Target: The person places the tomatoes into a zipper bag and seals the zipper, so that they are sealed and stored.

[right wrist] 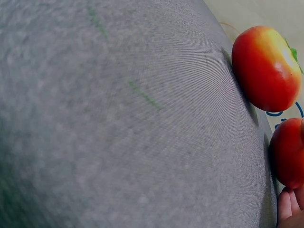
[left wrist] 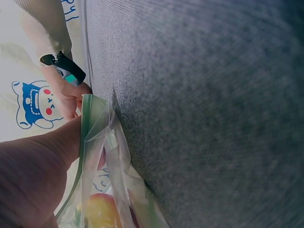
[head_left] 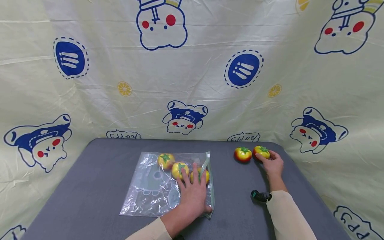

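Two hands [head_left: 193, 196] [head_left: 273, 165] over a gray table [head_left: 96, 186], cartoon-printed cloth [head_left: 195, 76] behind.

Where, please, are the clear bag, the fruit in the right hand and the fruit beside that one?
Clear bag [head_left: 144, 204]: head view, bare film toward its lower left.
Held fruit [head_left: 261, 152]: head view, its upper side.
Neighbouring fruit [right wrist: 265, 70]: right wrist view, the middle of its side.

— What colours are the fruits [head_left: 242, 155]?
— Deep red blending into yellow, green on top.
— And the bag [head_left: 132, 205]?
— Clear, with pale printed figures and a green edge.
— The curtain [head_left: 192, 76]?
— Cream, patterned with blue-outlined characters, red cheeks, yellow citrus slices.
— The tabletop [head_left: 96, 186]?
— Plain grey.
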`<action>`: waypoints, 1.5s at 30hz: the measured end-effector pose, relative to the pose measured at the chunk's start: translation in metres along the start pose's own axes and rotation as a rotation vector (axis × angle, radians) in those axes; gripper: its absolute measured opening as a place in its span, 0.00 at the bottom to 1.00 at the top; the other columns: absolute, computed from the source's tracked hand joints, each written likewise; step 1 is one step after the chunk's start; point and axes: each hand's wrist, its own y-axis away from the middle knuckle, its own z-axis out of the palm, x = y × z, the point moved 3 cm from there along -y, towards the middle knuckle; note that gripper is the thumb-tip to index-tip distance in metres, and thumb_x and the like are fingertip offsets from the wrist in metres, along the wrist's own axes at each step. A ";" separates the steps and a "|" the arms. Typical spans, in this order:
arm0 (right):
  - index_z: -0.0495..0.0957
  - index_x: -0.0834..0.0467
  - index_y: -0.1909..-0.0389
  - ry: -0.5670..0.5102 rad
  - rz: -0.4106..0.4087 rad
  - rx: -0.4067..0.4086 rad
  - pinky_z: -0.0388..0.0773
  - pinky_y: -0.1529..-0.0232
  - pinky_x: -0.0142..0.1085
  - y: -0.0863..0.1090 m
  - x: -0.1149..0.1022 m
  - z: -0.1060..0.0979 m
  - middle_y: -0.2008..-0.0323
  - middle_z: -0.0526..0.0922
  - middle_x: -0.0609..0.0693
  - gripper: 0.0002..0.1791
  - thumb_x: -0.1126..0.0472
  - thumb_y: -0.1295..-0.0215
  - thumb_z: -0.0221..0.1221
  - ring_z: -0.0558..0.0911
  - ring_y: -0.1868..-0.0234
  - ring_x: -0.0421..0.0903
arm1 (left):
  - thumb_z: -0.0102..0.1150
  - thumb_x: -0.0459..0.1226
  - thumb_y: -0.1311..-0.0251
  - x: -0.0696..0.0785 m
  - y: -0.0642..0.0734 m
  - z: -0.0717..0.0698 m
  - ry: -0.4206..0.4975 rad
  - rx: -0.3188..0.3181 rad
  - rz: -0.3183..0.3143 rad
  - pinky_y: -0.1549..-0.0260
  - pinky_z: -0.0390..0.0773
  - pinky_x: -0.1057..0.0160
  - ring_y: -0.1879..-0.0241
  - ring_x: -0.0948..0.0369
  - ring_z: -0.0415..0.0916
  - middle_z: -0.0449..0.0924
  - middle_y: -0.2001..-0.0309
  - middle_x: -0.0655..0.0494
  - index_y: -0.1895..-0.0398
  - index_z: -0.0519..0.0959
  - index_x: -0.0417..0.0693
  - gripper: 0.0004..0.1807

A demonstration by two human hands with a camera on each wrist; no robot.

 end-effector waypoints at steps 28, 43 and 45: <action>0.63 0.63 0.25 0.028 0.019 -0.010 0.65 0.26 0.52 0.002 0.000 -0.003 0.28 0.68 0.67 0.44 0.49 0.35 0.69 0.68 0.29 0.61 | 0.82 0.67 0.70 0.000 -0.003 0.001 0.019 -0.019 -0.008 0.31 0.56 0.26 0.23 0.26 0.43 0.39 0.16 0.42 0.19 0.56 0.59 0.71; 0.62 0.65 0.24 0.048 0.019 -0.028 0.65 0.26 0.52 0.005 -0.003 -0.003 0.27 0.67 0.68 0.44 0.50 0.35 0.69 0.68 0.28 0.63 | 0.82 0.67 0.69 0.000 -0.002 0.000 0.027 -0.038 -0.010 0.31 0.56 0.26 0.22 0.27 0.42 0.38 0.16 0.42 0.19 0.55 0.59 0.71; 0.62 0.65 0.24 0.044 0.019 -0.028 0.65 0.26 0.52 0.004 -0.001 -0.002 0.27 0.67 0.67 0.45 0.50 0.35 0.69 0.68 0.28 0.63 | 0.82 0.67 0.69 0.000 -0.001 0.001 0.028 -0.042 -0.012 0.31 0.55 0.26 0.22 0.26 0.41 0.38 0.16 0.42 0.19 0.55 0.59 0.71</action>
